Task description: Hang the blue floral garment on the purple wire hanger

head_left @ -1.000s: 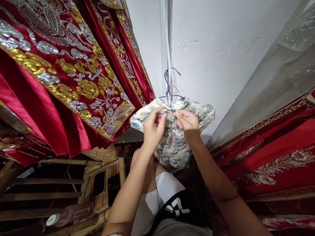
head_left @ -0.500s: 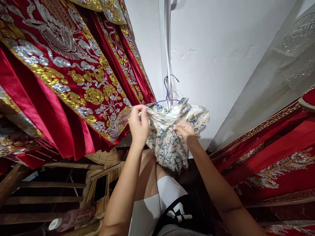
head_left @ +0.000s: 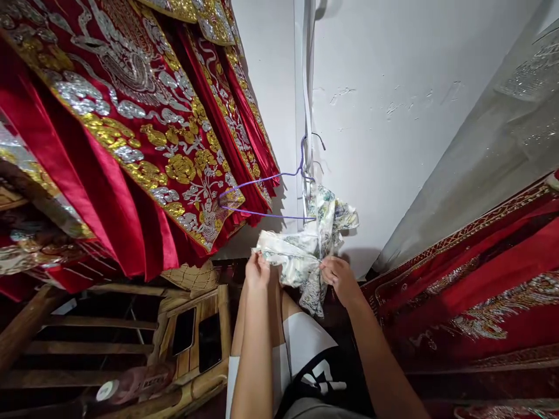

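Note:
A purple wire hanger (head_left: pixel 271 216) hangs by its hook beside a white cord against the wall. Its left arm is bare, while its right end is inside a floral garment (head_left: pixel 301 256) in white, green and blue. My left hand (head_left: pixel 257 271) pinches the garment's upper left edge, below the hanger's bare arm. With closed fingers, my right hand (head_left: pixel 337 279) grips the middle of the same garment. Cloth is stretched between both hands, and the lower part dangles between them in gathered folds.
Red costumes with gold and silver embroidery (head_left: pixel 179 169) hang at the left. More red embroidered cloth (head_left: pixel 480 279) hangs at the right, below clear plastic sheeting (head_left: pixel 515 116). A bamboo bench (head_left: pixel 192 361) at lower left holds two phones (head_left: pixel 210 343) and a bottle (head_left: pixel 131 384).
The garment's left side has come off the hanger, baring its left arm. Both hands have moved lower, the left one pulling the cloth down with it.

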`<state>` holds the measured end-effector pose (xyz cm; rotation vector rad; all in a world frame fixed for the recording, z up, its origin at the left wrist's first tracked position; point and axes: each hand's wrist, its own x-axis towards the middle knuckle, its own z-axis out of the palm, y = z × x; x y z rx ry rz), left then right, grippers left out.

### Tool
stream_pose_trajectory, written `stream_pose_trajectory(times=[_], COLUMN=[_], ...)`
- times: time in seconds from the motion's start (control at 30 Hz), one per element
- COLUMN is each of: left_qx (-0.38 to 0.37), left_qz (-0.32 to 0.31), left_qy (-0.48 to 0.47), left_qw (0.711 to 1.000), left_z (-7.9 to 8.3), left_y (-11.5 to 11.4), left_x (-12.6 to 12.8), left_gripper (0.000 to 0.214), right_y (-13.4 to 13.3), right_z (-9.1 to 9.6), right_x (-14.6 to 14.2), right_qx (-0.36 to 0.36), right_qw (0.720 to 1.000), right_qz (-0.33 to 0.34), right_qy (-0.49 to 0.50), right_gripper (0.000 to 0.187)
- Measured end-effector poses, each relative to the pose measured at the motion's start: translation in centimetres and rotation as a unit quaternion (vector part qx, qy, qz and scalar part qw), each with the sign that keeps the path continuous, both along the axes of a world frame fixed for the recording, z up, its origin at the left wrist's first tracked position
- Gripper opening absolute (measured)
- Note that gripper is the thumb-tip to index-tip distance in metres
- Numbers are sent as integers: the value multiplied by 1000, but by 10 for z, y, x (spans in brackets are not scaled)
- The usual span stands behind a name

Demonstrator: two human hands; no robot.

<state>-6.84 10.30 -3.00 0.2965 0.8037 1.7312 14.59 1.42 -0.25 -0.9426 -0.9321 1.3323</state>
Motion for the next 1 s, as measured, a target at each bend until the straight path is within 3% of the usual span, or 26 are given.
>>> stream_pose_trajectory(times=[0.07, 0.17, 0.27, 0.37, 0.47, 0.6, 0.77, 0.9, 1.0], left_qx=[-1, 29, 110, 174, 212, 241, 267, 256, 251], left_qz=[-18, -41, -86, -135, -170, -177, -138, -116, -101], left_qy=[-1, 12, 90, 185, 287, 402, 439, 458, 437], left_qw=[1000, 999, 986, 958, 918, 865, 847, 843, 858], left_z=[-12, -12, 5, 31, 54, 77, 93, 98, 94], left_y=[-16, -34, -51, -74, -99, -121, -127, -128, -126], left_x=[11, 22, 29, 37, 47, 57, 51, 46, 48], left_gripper=[22, 17, 31, 36, 35, 38, 26, 26, 28], right_y=[-9, -21, -24, -19, -14, -10, -8, -8, -12], right_z=[-10, -20, -22, -14, 1, 16, 23, 34, 42], right_x=[16, 41, 53, 48, 32, 7, -8, -1, 4], right_qx=[-9, -36, -58, -12, 54, 56, -14, -2, 38], right_qw=[1000, 996, 975, 967, 965, 971, 941, 925, 913], right_qz=[1, 54, 132, 73, 32, 169, 330, 368, 394], right_qy=[-10, -60, -169, -244, -254, -157, -71, -93, -101], right_gripper=[38, 38, 38, 45, 48, 67, 84, 73, 58])
